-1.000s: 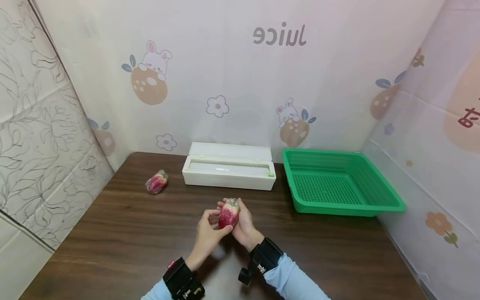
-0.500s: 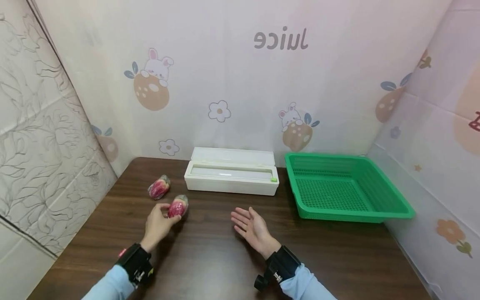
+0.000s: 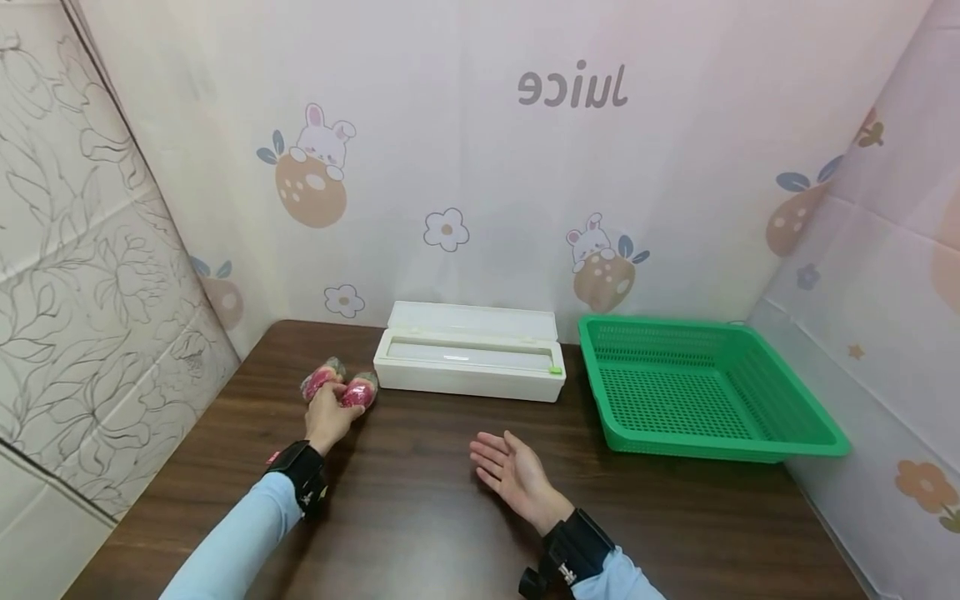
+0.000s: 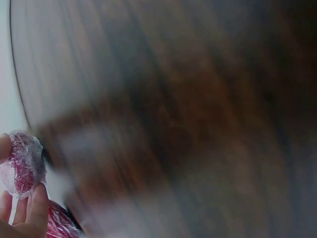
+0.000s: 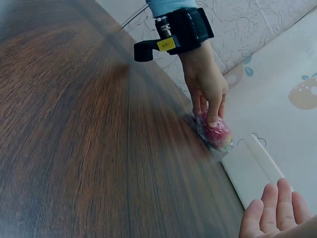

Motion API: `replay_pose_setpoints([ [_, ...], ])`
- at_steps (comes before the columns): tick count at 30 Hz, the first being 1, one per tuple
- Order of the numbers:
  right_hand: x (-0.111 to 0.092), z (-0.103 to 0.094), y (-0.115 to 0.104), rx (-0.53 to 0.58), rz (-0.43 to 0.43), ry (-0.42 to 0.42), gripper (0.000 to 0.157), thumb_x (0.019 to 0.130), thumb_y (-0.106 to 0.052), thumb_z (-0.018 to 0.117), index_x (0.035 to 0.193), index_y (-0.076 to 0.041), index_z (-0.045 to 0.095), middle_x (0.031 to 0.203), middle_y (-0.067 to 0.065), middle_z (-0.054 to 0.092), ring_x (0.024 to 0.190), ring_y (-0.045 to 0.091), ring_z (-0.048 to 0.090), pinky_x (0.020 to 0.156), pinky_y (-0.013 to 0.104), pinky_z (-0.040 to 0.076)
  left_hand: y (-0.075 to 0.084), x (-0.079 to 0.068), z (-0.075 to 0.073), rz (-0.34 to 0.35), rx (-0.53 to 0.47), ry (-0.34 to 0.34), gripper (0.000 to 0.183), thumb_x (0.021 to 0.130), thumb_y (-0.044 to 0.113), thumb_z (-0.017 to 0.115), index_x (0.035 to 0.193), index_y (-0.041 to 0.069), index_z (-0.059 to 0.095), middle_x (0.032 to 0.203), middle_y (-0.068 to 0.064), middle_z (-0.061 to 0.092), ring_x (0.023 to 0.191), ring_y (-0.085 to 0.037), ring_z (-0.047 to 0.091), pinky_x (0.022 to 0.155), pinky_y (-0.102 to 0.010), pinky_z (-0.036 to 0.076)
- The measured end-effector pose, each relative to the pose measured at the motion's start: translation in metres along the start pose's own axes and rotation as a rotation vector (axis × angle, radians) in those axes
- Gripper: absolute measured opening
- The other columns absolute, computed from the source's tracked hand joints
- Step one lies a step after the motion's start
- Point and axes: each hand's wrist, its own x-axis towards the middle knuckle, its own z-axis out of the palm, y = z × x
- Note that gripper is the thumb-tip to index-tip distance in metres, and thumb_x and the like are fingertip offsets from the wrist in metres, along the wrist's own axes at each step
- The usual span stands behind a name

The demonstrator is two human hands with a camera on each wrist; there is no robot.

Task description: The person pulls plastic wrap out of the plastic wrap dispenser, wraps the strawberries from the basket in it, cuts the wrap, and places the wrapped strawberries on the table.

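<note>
My left hand point(image 3: 330, 421) pinches a red and pale yellow fruit point(image 3: 361, 390) wrapped in clear film, at the back left of the table. In the left wrist view this wrapped fruit point(image 4: 24, 168) sits between thumb and fingers. A second wrapped fruit point(image 3: 321, 379) of the same look lies just left of it, partly covered by my fingers; its red side point(image 4: 60, 227) shows low in the left wrist view. My right hand point(image 3: 517, 479) is over the middle of the table, palm turned up and inward, fingers straight and holding nothing.
A white cling film dispenser point(image 3: 468, 382) with its lid raised and a small green slider stands at the back, close right of the held fruit. A green mesh basket point(image 3: 720, 448) stands at the back right. The patterned wall covering point(image 3: 450, 167) rises behind the brown table point(image 3: 420, 517).
My left hand has carried the wrapped fruit from between both hands to the back left, beside the other fruit. The right hand has let go and stays near the middle.
</note>
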Motion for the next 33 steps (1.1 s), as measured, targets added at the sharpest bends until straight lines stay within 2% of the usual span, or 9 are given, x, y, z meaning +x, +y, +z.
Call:
replay_pose_setpoints([
  [4,0.001,0.0,0.0,0.012,0.018,0.007,0.056,0.101,-0.037,0.021,0.141,0.002,0.025,0.129,0.011,0.053,0.121,0.024,0.046,0.103,0.037,0.033,-0.003,0.004,-0.002,-0.015,-0.002,0.025,0.05,0.076,0.016,0.071,0.117,-0.006,0.051,0.117,-0.026,0.054,0.109,-0.04,0.05,0.087,-0.053,0.035],
  [7,0.001,0.0,0.0,0.026,0.028,0.009,0.056,0.101,-0.036,0.021,0.141,0.002,0.026,0.124,0.007,0.057,0.117,0.021,0.05,0.101,0.037,0.034,-0.007,0.007,-0.004,-0.026,-0.001,0.045,0.051,0.076,0.016,0.07,0.117,-0.006,0.051,0.119,-0.026,0.055,0.11,-0.04,0.049,0.088,-0.053,0.036],
  [15,0.002,-0.001,0.001,0.025,0.046,0.021,0.054,0.101,-0.035,0.02,0.139,0.002,0.029,0.128,0.012,0.053,0.113,0.02,0.052,0.096,0.033,0.039,-0.018,0.014,-0.006,-0.04,0.0,0.07,0.052,0.077,0.015,0.07,0.12,-0.006,0.049,0.12,-0.026,0.053,0.113,-0.04,0.047,0.09,-0.055,0.035],
  [26,-0.004,-0.009,0.003,0.034,0.034,0.055,0.054,0.1,-0.034,0.024,0.14,0.002,0.028,0.127,0.013,0.052,0.11,0.019,0.052,0.095,0.033,0.04,-0.011,0.019,-0.001,-0.011,-0.02,0.048,0.055,0.078,0.015,0.072,0.123,-0.006,0.048,0.122,-0.026,0.052,0.112,-0.04,0.048,0.09,-0.054,0.035],
  [29,-0.008,-0.011,0.0,-0.074,0.02,0.087,0.051,0.1,-0.031,0.029,0.137,0.003,0.033,0.126,0.016,0.053,0.111,0.023,0.053,0.097,0.037,0.039,-0.009,0.015,-0.005,-0.007,-0.017,0.039,0.056,0.079,0.019,0.07,0.125,-0.005,0.048,0.125,-0.027,0.051,0.115,-0.041,0.047,0.092,-0.055,0.035],
  [31,-0.015,-0.013,-0.004,-0.236,-0.005,0.122,0.049,0.098,-0.03,0.036,0.133,0.004,0.04,0.123,0.018,0.056,0.109,0.024,0.055,0.096,0.039,0.041,-0.009,0.009,-0.009,0.025,-0.001,0.072,0.053,0.081,0.021,0.069,0.123,-0.004,0.049,0.124,-0.027,0.05,0.114,-0.042,0.046,0.09,-0.056,0.035],
  [33,-0.024,-0.014,-0.01,-0.452,-0.054,0.147,0.046,0.096,-0.03,0.043,0.125,0.005,0.048,0.117,0.018,0.059,0.105,0.023,0.058,0.092,0.039,0.044,-0.007,-0.001,-0.013,0.103,0.019,0.146,0.046,0.081,0.02,0.068,0.118,-0.003,0.054,0.12,-0.026,0.052,0.112,-0.041,0.047,0.088,-0.056,0.037],
])
